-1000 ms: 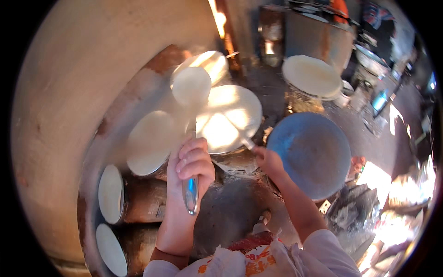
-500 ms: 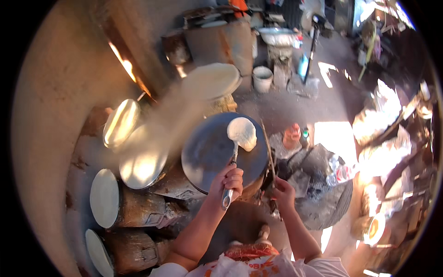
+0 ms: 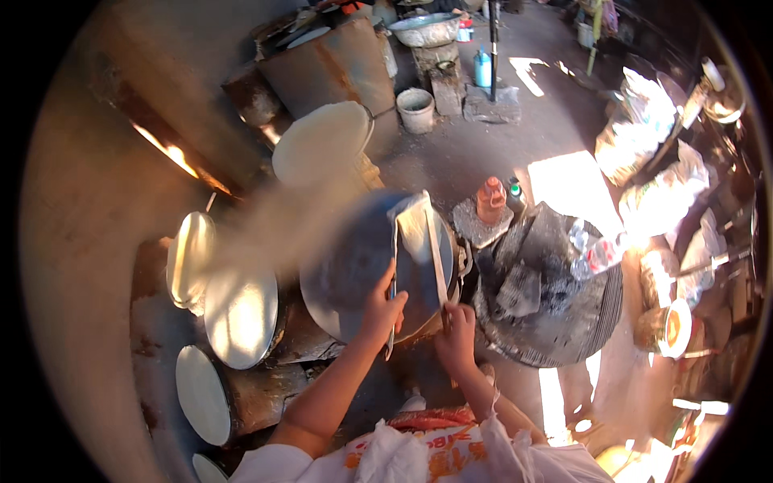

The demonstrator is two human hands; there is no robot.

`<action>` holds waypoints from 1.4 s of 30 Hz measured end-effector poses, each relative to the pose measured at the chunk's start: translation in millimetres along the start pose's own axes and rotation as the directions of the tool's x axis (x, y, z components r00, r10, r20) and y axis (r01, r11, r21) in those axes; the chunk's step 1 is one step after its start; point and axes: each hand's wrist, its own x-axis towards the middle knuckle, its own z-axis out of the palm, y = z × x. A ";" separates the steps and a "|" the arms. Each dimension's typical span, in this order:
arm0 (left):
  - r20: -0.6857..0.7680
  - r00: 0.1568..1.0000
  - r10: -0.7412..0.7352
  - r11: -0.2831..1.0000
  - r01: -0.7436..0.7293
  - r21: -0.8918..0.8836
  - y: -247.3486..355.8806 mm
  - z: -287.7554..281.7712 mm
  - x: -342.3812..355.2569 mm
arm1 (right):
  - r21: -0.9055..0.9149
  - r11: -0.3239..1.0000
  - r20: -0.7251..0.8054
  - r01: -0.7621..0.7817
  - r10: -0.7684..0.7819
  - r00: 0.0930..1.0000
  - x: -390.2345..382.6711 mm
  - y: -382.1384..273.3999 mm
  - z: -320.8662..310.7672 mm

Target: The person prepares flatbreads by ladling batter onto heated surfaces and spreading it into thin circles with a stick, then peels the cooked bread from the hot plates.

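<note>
My left hand (image 3: 380, 312) is closed round the long handle of a ladle (image 3: 394, 278). The ladle is tipped over a large round dark griddle (image 3: 342, 270), and pale batter (image 3: 415, 232) shows beside it over the far right part of the plate. In my right hand (image 3: 456, 330) is a flat wooden stick (image 3: 437, 262), its far end up by the batter. Whether the stick touches the ladle or the griddle I cannot tell. A pale blur, like steam, veils the griddle's left side.
Several round pale-topped griddles stand to the left, among them a bright one (image 3: 241, 314) and a lower one (image 3: 201, 394). Right of mine are a blackened corrugated disc (image 3: 580, 314) and a red bottle (image 3: 490, 201). A white bucket (image 3: 415, 111) and a basin (image 3: 427, 30) stand farther back.
The ladle, held level and full of batter before, has turned on its side over the griddle. My right hand has brought the stick inward over the plate. The whole view has shifted and rotated.
</note>
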 end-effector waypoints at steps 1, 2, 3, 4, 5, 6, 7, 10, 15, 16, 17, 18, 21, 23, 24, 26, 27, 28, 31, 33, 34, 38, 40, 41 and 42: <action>-0.005 1.000 0.007 0.998 -0.007 0.066 -5.9 -9.1 2.6 | -0.073 0.994 -0.036 0.080 -0.082 0.996 1.0 -2.5 12.7; -0.009 0.999 0.037 0.992 -0.035 0.124 -6.5 -18.2 10.7 | -0.091 0.995 -0.031 0.051 -0.054 0.998 6.9 -13.4 17.7; -0.019 0.997 0.070 0.982 -0.066 0.177 -8.7 -26.9 17.9 | -0.110 0.994 -0.034 -0.023 0.019 0.999 11.9 -22.8 13.6; 0.013 0.996 0.084 0.966 -0.085 0.243 -14.1 -39.4 24.0 | -0.127 0.987 -0.037 -0.097 0.093 0.995 15.7 -29.4 2.6; 0.018 0.994 0.105 0.961 -0.107 0.254 -18.3 -48.6 27.3 | -0.146 0.970 -0.034 -0.192 0.189 0.981 7.8 -30.4 -6.6; 0.020 0.992 0.126 0.956 -0.127 0.264 -19.0 -56.7 32.6 | -0.414 0.909 -0.010 -0.046 0.045 0.999 -1.5 -27.1 -9.3; 0.019 0.989 0.146 0.951 -0.146 0.272 -21.4 -65.2 34.6 | -0.406 0.913 0.018 -0.032 0.042 0.999 -12.8 -29.3 -1.8; 0.016 0.991 0.131 0.961 -0.131 0.245 -24.1 -84.8 37.7 | -0.410 0.912 0.036 -0.003 0.020 0.999 -16.6 -33.3 31.8; 0.022 0.993 0.114 0.964 -0.116 0.238 -28.2 -115.3 40.0 | -0.475 0.880 -0.080 0.013 -0.057 0.995 2.8 -37.1 19.0; 0.018 0.996 0.086 0.968 -0.088 0.233 -25.7 -122.1 44.9 | -0.441 0.897 -0.080 0.029 -0.071 0.994 1.0 -35.5 25.5; 0.013 0.999 0.031 0.974 -0.033 0.223 -34.2 -130.3 37.4 | -0.413 0.910 -0.063 0.034 -0.066 0.996 -4.2 -44.3 28.2; 0.004 1.000 0.030 0.978 -0.030 0.209 -35.2 -130.2 35.0 | -0.428 0.903 -0.028 0.043 -0.061 0.998 -2.1 -49.7 37.0; -0.022 0.998 0.053 0.991 -0.050 0.120 -29.3 -128.0 33.6 | -0.423 0.900 0.029 0.104 -0.101 0.994 16.7 -60.4 63.5; -0.018 0.998 0.053 0.998 -0.052 0.034 -23.0 -129.1 26.6 | -0.400 0.904 0.041 0.151 -0.147 0.988 34.4 -65.3 49.1; -0.007 0.997 0.071 0.997 -0.071 -0.033 -10.1 -137.0 29.1 | -0.358 0.933 -0.026 0.033 -0.045 0.999 33.4 -42.7 44.6; 0.013 1.000 0.015 0.983 -0.012 -0.181 -14.5 -151.8 11.9 | -0.392 0.918 -0.025 0.067 -0.083 0.996 17.3 -40.0 46.2; 0.030 0.999 -0.014 0.959 0.022 -0.283 -20.1 -150.8 -0.2 | -0.363 0.929 -0.024 0.070 -0.084 0.996 13.1 -37.5 53.6; 0.015 0.998 -0.065 0.955 0.066 -0.288 -17.7 -152.1 -8.9 | -0.369 0.923 0.030 0.107 -0.103 0.994 10.7 -43.5 62.9; -0.037 0.994 -0.101 0.937 0.083 -0.340 -6.8 -144.6 -20.6 | -0.349 0.919 0.109 0.184 -0.156 0.982 43.3 -60.1 69.2; -0.081 0.990 -0.119 0.919 0.079 -0.387 -12.2 -150.5 -30.1 | -0.315 0.931 0.144 0.186 -0.147 0.979 51.6 -69.3 53.0; -0.100 0.986 -0.131 0.914 0.081 -0.397 -12.9 -153.8 -35.9 | -0.342 0.914 0.099 0.218 -0.196 0.976 50.5 -65.3 40.8; -0.137 0.984 -0.116 0.877 0.037 -0.479 -19.0 -139.0 -34.8 | -0.473 0.849 0.113 0.237 -0.209 0.971 51.3 -33.1 21.4; -0.184 0.978 -0.101 0.869 -0.004 -0.495 -15.5 -126.1 -29.7 | -0.368 0.863 0.226 0.346 -0.278 0.933 64.8 -36.2 37.3; -0.214 0.972 -0.102 0.871 -0.016 -0.492 -15.4 -117.0 -30.6 | -0.336 0.865 0.275 0.372 -0.288 0.917 70.4 -33.8 43.5; -0.246 0.965 -0.093 0.876 -0.038 -0.482 -8.6 -110.3 -29.7 | -0.299 0.867 0.314 0.400 -0.306 0.899 80.5 -37.0 50.2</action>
